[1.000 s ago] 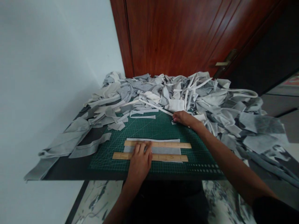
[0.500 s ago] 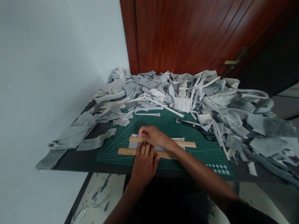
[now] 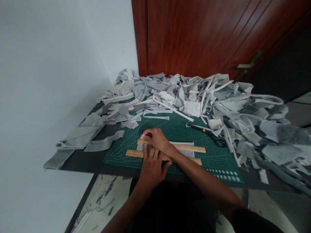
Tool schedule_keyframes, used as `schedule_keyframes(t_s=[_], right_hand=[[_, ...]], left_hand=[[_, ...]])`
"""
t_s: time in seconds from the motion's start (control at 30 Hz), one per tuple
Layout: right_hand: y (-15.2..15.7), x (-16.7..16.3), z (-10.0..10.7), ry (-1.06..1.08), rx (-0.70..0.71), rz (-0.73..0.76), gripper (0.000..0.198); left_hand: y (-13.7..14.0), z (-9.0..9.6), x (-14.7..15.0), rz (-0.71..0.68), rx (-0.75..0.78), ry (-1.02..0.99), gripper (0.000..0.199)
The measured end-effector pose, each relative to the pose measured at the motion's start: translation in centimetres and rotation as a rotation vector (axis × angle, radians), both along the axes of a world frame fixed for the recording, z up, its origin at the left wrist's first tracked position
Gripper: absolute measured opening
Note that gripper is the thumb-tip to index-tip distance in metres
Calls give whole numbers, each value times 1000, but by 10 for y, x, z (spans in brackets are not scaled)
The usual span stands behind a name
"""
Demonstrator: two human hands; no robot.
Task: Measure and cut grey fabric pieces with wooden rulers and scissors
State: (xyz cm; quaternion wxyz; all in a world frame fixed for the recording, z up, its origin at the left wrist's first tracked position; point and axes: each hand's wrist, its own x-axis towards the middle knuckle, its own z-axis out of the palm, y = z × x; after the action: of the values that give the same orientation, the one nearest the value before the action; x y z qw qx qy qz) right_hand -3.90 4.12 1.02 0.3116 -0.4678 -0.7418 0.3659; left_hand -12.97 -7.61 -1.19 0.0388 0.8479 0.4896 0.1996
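On a green cutting mat [image 3: 170, 127] lies a grey piece of fabric [image 3: 189, 154], mostly under two wooden rulers and my hands. My left hand [image 3: 152, 166] rests flat across the lower ruler [image 3: 133, 153], fingers stretched toward the upper ruler [image 3: 191, 148] and thumb apart. Just above, my right hand [image 3: 156, 139] pinches a small pinkish-white piece [image 3: 143, 136] at the left end of the upper ruler. Its kind is too small to make out. My right forearm crosses over both rulers.
Black-handled scissors [image 3: 206, 132] lie on the mat's right side. Heaped grey and white fabric scraps [image 3: 167, 89] line the table's back and both sides. A loose grey strip [image 3: 104, 142] lies left of the mat. Behind stands a reddish wooden door [image 3: 189, 38].
My right hand has slid left along the upper ruler, nearer its end. The fingers of my left hand have shifted slightly, with the index finger reaching further up. The camera view has moved a little.
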Motion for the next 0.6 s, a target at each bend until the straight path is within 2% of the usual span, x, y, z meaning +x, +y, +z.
schedule_keyframes(t_s=[0.3, 0.6], right_hand=[[5, -6, 9, -153, 31, 21, 11], [10, -6, 14, -295, 46, 44, 10]], left_hand=[[7, 3, -6, -81, 20, 96, 56], [11, 5, -12, -101, -13, 79, 62]])
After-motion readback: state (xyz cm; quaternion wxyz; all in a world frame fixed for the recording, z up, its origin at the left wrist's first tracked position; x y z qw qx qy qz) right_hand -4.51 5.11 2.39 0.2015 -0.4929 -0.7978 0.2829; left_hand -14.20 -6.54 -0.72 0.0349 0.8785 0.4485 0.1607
